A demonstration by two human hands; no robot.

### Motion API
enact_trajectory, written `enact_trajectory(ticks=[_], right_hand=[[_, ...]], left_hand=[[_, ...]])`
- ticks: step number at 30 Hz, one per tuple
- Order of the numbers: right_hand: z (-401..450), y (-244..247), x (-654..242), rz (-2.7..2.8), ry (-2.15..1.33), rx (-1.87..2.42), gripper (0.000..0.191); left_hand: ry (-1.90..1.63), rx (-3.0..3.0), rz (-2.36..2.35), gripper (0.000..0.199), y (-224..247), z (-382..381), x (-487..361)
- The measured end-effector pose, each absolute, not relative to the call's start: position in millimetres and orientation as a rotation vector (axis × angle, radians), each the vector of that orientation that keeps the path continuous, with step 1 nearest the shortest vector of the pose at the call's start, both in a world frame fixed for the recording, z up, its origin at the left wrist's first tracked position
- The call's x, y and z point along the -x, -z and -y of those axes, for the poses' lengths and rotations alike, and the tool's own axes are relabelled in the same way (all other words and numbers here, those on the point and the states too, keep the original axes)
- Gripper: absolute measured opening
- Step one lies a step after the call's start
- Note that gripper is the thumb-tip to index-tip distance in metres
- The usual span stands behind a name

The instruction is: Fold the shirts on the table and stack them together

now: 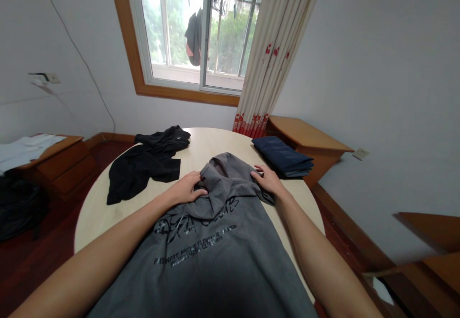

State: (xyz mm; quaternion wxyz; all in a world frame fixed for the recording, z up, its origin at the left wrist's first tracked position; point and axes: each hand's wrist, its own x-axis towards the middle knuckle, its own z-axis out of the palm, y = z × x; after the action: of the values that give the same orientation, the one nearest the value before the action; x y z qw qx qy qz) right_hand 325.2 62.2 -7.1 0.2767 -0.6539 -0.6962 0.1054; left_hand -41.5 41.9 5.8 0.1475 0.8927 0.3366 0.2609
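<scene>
A grey garment with black lettering (230, 255) lies over the near part of the round table (215, 138), its hood-like upper part bunched up near the middle. My left hand (187, 187) rests at the left side of this bunched part, fingers bent onto the fabric, and it seems to pinch the edge. At the right side, my right hand (268, 180) touches the cloth with its fingers apart, the thumb at the fabric. A crumpled black garment (143, 164) lies on the table's left side. Dark blue folded cloth (282, 155) sits at the right edge.
Behind the table are a window (201, 30) and a long curtain (276, 45). A wooden cabinet (305, 133) stands beyond the table at the right. Drawers (68, 164) with white cloth on top are at the far left, with a black bag (19, 205) below.
</scene>
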Motion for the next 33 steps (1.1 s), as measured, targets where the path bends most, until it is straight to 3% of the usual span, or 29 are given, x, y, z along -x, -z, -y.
enact_trajectory(ticks=[5,11,15,19,22,26,28,33], right_hand=[[-62.8,4.2,-325.5,1.885,-0.316,1.745,0.041],[-63.0,6.5,-320.7,1.939,-0.398,1.714,0.040],[-55.7,-8.7,-323.7,1.760,-0.138,1.721,0.025],[-48.1,-27.7,-340.0,1.268,0.216,1.565,0.029],[-48.1,-29.7,-348.9,1.187,0.172,1.512,0.034],[-53.9,-20.7,-343.9,1.388,0.141,1.500,0.038],[-56.9,-15.7,-338.2,1.519,0.167,1.498,0.042],[-60.3,-4.9,-328.7,1.750,0.026,1.501,0.045]], left_hand=[[-0.860,-2.669,-0.948,0.012,-7.2,-41.1,41.0],[-1.057,-2.706,-0.953,0.018,-16.7,-38.0,42.2],[-1.597,-2.453,-1.251,0.016,-47.1,-46.0,79.0],[-2.432,-1.598,-1.824,0.019,-64.7,-61.4,157.1],[-2.516,-1.534,-2.014,0.025,-60.3,-65.9,196.7],[-2.343,-1.959,-2.040,0.022,-54.2,-64.6,176.6],[-2.009,-2.286,-1.845,0.016,-52.1,-63.4,146.4],[-1.036,-2.716,-1.407,0.038,-28.3,-60.1,85.0]])
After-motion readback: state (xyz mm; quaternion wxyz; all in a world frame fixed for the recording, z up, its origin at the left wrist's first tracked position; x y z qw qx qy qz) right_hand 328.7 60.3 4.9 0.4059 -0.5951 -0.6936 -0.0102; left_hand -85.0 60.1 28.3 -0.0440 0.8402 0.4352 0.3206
